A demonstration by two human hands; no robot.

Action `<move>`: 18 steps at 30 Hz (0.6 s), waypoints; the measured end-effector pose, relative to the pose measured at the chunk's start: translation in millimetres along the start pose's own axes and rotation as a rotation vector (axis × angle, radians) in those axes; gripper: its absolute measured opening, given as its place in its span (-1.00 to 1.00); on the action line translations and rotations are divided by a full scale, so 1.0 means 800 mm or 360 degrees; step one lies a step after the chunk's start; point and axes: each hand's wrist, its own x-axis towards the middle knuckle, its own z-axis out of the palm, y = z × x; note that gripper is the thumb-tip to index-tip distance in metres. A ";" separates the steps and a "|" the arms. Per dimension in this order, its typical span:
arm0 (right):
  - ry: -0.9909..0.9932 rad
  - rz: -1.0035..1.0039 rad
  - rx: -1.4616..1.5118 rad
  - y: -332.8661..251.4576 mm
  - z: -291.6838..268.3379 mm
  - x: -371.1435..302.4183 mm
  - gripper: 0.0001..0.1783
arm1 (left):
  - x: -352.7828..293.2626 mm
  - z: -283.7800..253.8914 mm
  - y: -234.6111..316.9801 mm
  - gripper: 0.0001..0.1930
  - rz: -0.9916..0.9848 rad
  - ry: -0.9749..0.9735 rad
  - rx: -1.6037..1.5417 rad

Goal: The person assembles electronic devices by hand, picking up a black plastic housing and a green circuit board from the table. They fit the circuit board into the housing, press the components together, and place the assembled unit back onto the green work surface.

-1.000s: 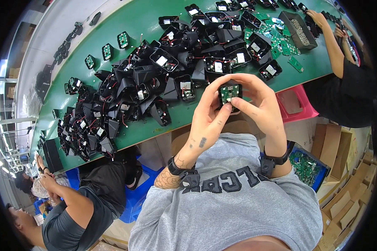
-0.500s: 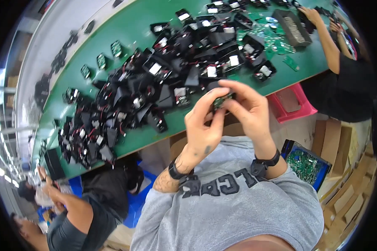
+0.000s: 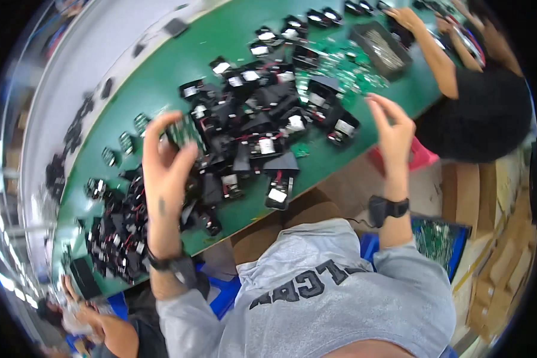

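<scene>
My left hand (image 3: 168, 170) is raised over the left part of the bench, thumb and fingers closed on a green circuit board (image 3: 188, 132). Motion blurs the board a little. Off to the right, my right hand (image 3: 395, 132) hovers near the bench's front edge. Its thumb and index finger curve toward each other, and I see nothing between them. Close to the front edge lies an open black housing (image 3: 278, 186) with a white part and red wires. Many similar black housings (image 3: 244, 113) are heaped between my hands.
Several small green boards (image 3: 126, 143) stand apart on the green bench (image 3: 221, 45), left of the heap. Loose green boards (image 3: 340, 65) lie beside a grey box (image 3: 380, 51). A co-worker's arm (image 3: 432, 53) reaches in at right; another person (image 3: 122, 334) sits at lower left.
My hands, together around the board before, have parted: the left moved left with the board, the right moved right. The housing at the front edge now shows where the hands were. The view has shifted.
</scene>
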 end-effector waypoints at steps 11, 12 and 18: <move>0.0111 -0.0244 -0.0331 0.129 -0.005 0.059 -0.74 | 0.193 -0.197 -0.128 -0.54 -0.0209 0.0128 0.1528; 0.0160 -0.0253 -0.0340 0.129 -0.003 0.063 -0.74 | 0.199 -0.195 -0.138 -0.55 -0.0208 0.0085 0.1674; 0.0274 0.0107 -0.0062 0.156 0.003 0.069 -0.64 | 0.208 -0.206 -0.161 -0.51 0.0004 0.0029 0.1877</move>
